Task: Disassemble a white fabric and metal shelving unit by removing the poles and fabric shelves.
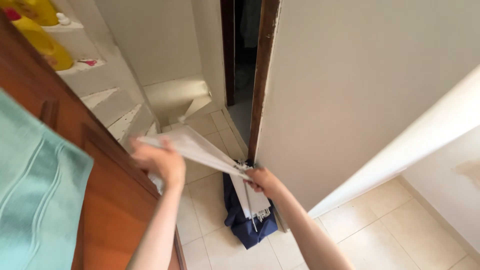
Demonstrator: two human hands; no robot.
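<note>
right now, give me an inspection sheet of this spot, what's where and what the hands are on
surface: beige tiled floor
job's things: white slat bundle, fanned between both hands; more slats hang down onto a navy cloth on the floor
clutter: yellow bottles on white shelves, teal towel over wooden door
grippers: left hand grips the bundle's far end; right hand grips it at the corded end
cables: thin white cords on the slats
surroundings: white wall, dark doorway
</note>
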